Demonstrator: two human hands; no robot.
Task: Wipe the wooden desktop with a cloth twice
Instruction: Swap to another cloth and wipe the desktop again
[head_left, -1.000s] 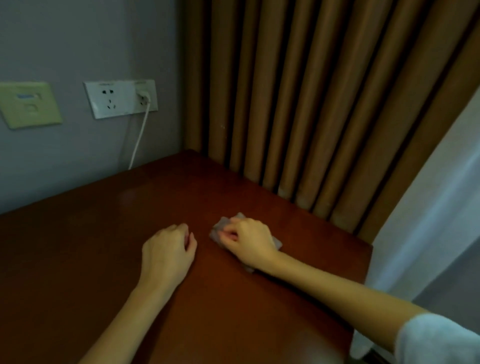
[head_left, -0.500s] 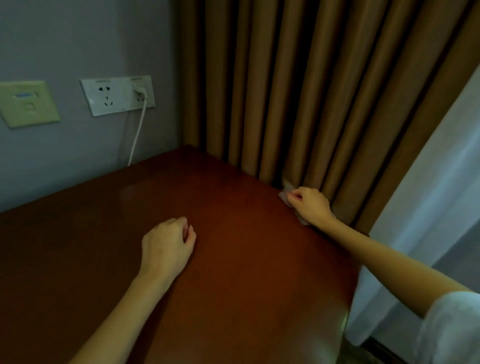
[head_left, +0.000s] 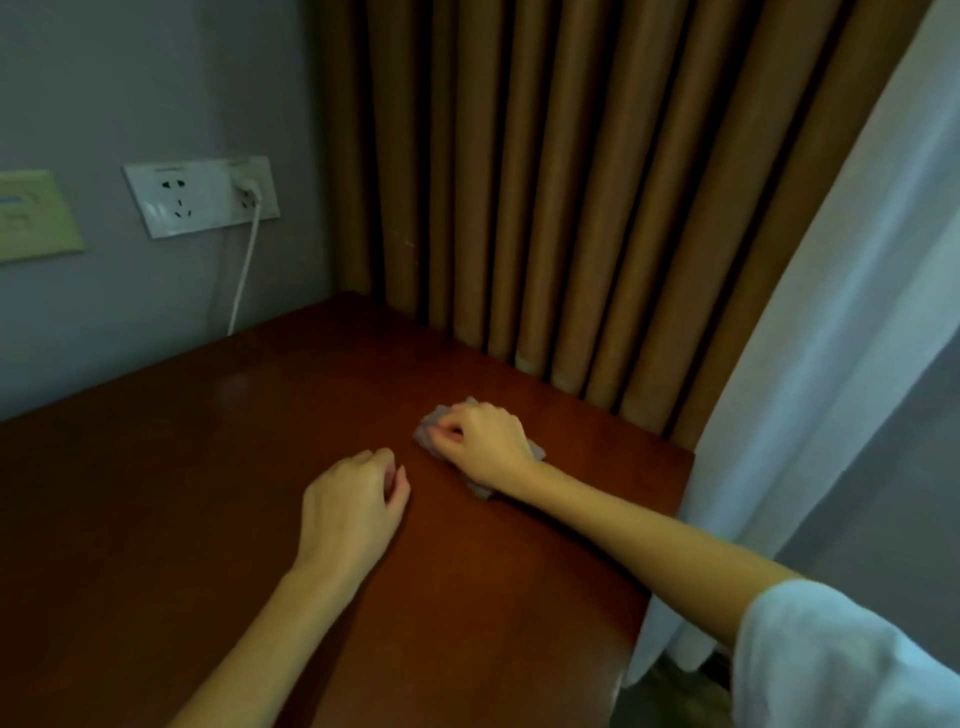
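Polished reddish-brown wood forms the counter, backed by pleated tan curtains. A crumpled grey cloth is gripped and pressed to the wood by the right hand. The left hand is rested just beside it, loosely curled, nothing held.

The right hand covers most of the cloth; the table runs off the left and bottom edges.

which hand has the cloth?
The right hand, its fingers curled on the grey cloth. The left hand rests loosely curled on the bare desktop beside it, holding nothing.
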